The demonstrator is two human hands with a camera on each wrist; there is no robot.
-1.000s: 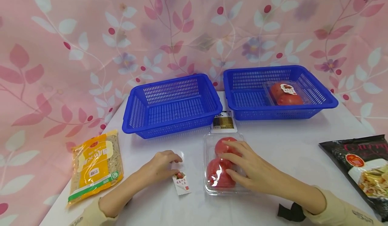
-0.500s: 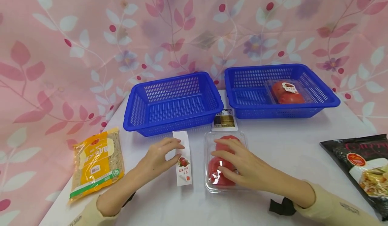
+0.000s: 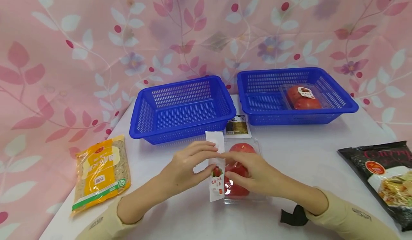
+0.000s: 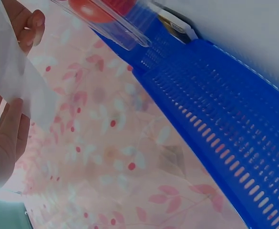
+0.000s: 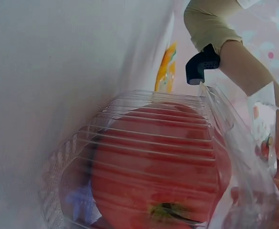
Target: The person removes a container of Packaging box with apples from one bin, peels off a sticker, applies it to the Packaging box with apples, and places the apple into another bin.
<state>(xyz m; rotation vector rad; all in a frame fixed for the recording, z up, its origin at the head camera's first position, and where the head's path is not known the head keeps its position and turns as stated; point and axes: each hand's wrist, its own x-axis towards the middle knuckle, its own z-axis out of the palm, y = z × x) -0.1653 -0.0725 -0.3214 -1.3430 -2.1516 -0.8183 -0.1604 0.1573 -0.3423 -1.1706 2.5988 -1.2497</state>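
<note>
A clear clamshell box (image 3: 242, 147) with two red tomatoes lies on the white table (image 3: 309, 154) in front of me. My left hand (image 3: 206, 159) pinches a long white label strip (image 3: 217, 182) printed with a tomato picture and holds it upright against the box's left edge. My right hand (image 3: 248, 172) rests on top of the box, fingers stretched toward the strip. The right wrist view shows the ribbed box (image 5: 153, 162) close up. In the left wrist view the strip (image 4: 10, 81) runs between my fingers (image 4: 8, 133).
Two blue baskets stand behind: the left one (image 3: 181, 107) holds nothing, the right one (image 3: 334, 100) holds another tomato box (image 3: 304, 97). A small card (image 3: 238, 127) lies between them. A yellow noodle pack (image 3: 101, 168) lies left, a black food pack (image 3: 383, 172) right.
My left hand has lifted the label strip off the table and carried it right, up against the tomato box. My right hand has stayed on the box.
</note>
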